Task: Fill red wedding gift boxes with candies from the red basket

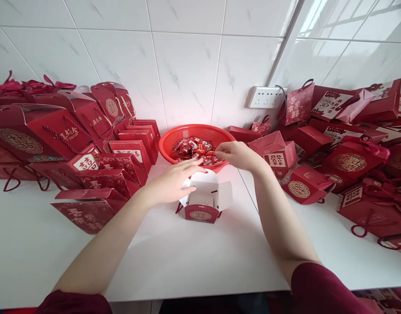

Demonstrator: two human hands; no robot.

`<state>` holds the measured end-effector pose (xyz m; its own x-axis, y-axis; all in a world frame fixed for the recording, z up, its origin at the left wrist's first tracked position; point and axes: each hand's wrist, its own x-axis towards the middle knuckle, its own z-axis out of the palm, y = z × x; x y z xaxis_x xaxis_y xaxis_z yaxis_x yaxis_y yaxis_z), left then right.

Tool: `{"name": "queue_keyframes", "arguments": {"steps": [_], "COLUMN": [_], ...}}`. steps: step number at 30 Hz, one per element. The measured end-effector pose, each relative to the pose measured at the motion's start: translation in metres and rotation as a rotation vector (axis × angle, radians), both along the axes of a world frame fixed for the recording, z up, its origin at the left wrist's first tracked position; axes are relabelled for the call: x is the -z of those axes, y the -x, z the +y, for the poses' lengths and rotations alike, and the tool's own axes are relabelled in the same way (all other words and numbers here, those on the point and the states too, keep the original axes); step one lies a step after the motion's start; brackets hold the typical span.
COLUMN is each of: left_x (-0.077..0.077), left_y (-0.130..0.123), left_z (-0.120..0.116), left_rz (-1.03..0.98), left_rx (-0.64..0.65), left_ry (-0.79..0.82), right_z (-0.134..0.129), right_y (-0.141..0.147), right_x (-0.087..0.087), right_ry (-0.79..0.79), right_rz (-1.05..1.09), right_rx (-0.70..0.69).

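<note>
On the white tabletop stands a small red gift box [200, 213], its top open and its white inside showing. My left hand [172, 181] is at the box's left and back flaps, fingers stretched out and thumb apart. Behind the box is a red plastic basket [168, 135] holding many small wrapped candies [195, 146], mostly red. Reaching over the basket's right rim, my right hand [238, 155] has its fingertips bent together among the candies. What lies between those fingertips is too small to make out.
Red paper gift boxes [19, 135] with rope handles crowd the left side, beside a row of flatter red boxes [130, 152]. More red boxes [308, 185] are piled at the right. A power strip [266, 97] is mounted on the tiled wall [187, 65].
</note>
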<state>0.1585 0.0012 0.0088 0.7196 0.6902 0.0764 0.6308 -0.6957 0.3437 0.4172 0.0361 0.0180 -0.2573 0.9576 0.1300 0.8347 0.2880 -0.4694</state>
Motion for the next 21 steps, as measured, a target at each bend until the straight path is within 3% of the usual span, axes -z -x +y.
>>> {"name": "queue_keyframes", "arguments": {"steps": [4,9,13,21], "left_x": [-0.001,0.005,0.008,0.009], "left_y": [0.000,0.004,0.009,0.005], "left_z": [-0.004,-0.003,0.000,0.000], "left_rz": [0.123,0.155,0.134,0.150], "left_rx": [0.009,-0.050,-0.022,-0.050], "left_ry": [0.093,0.179,0.204,0.233], "right_z": [0.049,0.094,0.111,0.121], "right_y": [-0.002,0.026,0.044,0.041], "right_x": [0.010,0.028,0.039,0.047], "right_ry": [0.134,0.399,0.536,0.544], "right_rz": [-0.178,-0.493,-0.671,-0.707], "right_rx": [0.034,-0.008,-0.012,-0.016]}}
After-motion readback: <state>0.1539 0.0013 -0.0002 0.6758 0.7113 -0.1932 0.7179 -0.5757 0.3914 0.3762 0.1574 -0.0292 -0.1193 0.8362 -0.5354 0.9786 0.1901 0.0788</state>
